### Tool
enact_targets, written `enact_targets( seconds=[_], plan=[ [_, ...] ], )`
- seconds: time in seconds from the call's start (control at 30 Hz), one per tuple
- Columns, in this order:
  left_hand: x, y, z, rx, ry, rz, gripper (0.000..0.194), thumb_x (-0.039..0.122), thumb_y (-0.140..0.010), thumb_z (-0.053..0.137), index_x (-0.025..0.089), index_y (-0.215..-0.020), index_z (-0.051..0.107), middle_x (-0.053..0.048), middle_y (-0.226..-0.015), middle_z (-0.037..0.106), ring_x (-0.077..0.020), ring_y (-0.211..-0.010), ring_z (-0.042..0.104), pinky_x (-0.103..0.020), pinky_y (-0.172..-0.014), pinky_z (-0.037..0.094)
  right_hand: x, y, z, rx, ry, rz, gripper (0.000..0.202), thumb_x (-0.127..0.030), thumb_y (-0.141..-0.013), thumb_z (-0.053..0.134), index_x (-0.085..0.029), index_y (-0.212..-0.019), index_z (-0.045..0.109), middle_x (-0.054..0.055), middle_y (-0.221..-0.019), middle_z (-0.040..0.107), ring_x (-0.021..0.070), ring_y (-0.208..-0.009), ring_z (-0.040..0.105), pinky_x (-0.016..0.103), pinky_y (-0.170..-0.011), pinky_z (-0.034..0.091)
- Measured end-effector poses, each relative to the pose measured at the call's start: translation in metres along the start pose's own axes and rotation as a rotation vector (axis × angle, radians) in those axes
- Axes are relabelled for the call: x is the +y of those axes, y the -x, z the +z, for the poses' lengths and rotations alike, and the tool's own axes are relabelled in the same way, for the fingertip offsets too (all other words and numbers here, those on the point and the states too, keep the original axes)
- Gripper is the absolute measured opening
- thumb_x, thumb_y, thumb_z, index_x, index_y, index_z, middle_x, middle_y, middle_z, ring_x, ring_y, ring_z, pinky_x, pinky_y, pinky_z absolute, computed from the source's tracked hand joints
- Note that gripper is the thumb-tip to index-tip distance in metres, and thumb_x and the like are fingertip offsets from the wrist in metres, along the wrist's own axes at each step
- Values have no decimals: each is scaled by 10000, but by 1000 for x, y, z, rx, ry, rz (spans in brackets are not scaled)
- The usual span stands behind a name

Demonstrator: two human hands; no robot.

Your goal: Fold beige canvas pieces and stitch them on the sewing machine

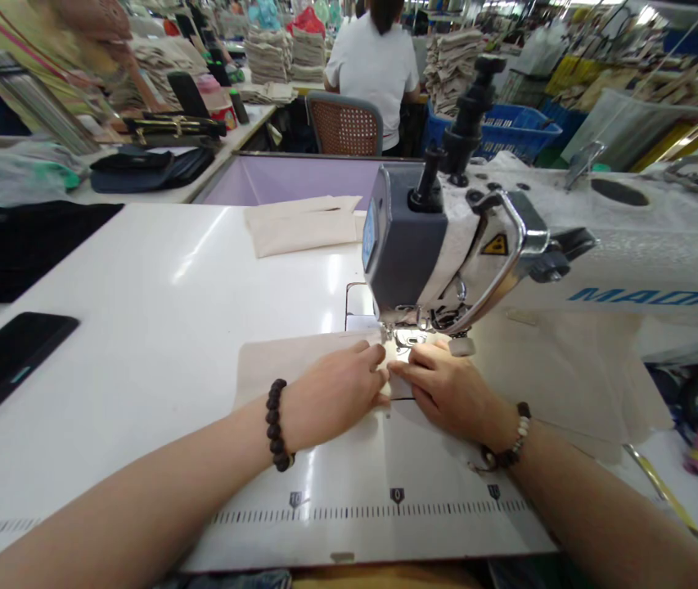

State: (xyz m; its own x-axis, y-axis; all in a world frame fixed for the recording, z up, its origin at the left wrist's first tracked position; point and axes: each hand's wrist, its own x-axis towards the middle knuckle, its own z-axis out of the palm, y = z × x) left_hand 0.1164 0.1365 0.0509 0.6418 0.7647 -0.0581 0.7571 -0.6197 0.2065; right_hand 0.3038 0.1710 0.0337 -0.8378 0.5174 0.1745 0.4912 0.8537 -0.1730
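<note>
Head view. A white table [158,294] with a printed ruler strip [379,513] along its near edge carries a sewing machine [447,245]. Around it is a crowded workshop: stacks of folded cloth, blue crates, and a person in a white shirt [376,69] seated with their back turned, well beyond the hands. A folded beige piece [303,225] lies on the table far past the grip, and a dark phone [5,364] lies well to its left.

The beige cloth [275,364] lies flat on the table right under both hands. Its long axis runs left to right across the table, one end reaching out left of the grip, the rest spreading right beneath the machine arm. Its far edge sits at the presser foot [410,337], just beyond the fingertips.

The left hand [333,393] is palm down, fingers bent and pointing right, pinching the cloth edge. The right hand [447,388] is palm down, fingers pointing left, pressing and nipping the same edge. The fingertips of both hands meet just before the foot. Each wrist wears a bead bracelet, and both forearms angle inward from the near corners.
</note>
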Motion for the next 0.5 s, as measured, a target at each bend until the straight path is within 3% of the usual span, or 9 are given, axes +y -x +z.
enact_targets(
  seconds=[0.17,0.3,0.5],
  plan=[
    [10,8,-5,-103,41,72,172,172,-892,442,131,-790,575,-44,-828,563,-165,-808,514,-265,-710,454,-2,7,-5,-12,-60,-187,282,-129,-850,342,-154,-853,622,34,-691,483,161,-636,386,300,-611,300],
    [15,8,-9,-138,42,38,166,118,-893,408,114,-832,563,-61,-858,572,-174,-835,520,-276,-733,463,-4,7,-6,-17,-34,-171,277,-126,-853,339,-150,-829,614,34,-700,490,160,-639,383,304,-618,292],
    [11,6,-5,-90,79,-24,171,95,-886,409,116,-865,578,-59,-894,581,-159,-858,539,-266,-785,470,-4,7,-6,-67,-3,-62,225,-118,-818,399,-162,-887,609,37,-740,511,163,-649,416,301,-611,296]
  ],
)
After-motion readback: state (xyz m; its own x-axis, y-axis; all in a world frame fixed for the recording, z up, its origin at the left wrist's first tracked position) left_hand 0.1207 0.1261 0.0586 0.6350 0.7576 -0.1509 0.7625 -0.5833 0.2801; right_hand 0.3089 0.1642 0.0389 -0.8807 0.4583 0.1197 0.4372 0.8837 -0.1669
